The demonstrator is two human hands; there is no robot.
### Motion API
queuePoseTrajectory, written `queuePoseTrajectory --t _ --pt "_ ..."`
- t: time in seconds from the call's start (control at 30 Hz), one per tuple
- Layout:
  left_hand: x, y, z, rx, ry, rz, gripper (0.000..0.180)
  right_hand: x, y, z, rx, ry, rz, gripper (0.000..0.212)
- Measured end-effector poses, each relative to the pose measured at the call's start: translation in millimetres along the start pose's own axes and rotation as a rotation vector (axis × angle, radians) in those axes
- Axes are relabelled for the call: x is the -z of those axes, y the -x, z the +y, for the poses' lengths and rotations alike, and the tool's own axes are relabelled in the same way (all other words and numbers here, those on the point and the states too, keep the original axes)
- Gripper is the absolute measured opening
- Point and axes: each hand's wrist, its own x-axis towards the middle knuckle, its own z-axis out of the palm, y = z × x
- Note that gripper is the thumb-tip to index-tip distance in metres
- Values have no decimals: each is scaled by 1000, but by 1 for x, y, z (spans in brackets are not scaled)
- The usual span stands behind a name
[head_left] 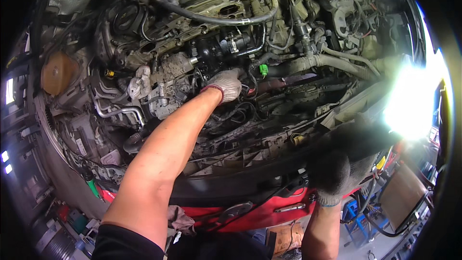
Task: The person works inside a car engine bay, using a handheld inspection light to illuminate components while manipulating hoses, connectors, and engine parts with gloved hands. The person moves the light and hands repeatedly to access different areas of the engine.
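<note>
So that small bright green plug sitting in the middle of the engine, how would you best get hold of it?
Pinch the green plug by its two flat sides with fingertips, coming down from above. It stands clear at the top, while hoses crowd it beside and below. The gloved left hand is nearest, just to its left; the right hand rests at the front edge.

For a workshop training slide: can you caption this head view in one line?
Left hand in a knit glove reaches deep among engine hoses; gloved right hand holds a glaring work light.

Left hand gloved, arm bare and stretched far forward, fingers curled — grip unclear; right hand gloved, low, wrist bent, fingers spread upward.
</note>
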Motion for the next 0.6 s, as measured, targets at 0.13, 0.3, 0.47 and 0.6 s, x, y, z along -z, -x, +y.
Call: queuePoseTrajectory --t 0.13,0.3,0.47,0.6 --pt "9 13 16 122 -135 -110 49 -2 -1 2 -14 0 50 88" --pt "-7 17 16 73 -272 -17 47 -4 0 5 26 -26 60 105" --pt "3 1 6 20 -168 -116 44 3 8 10 53 134 49 103" --pt "22 6 9 -49 -36 -46 43 2 10 6 -31 55 -38 91"
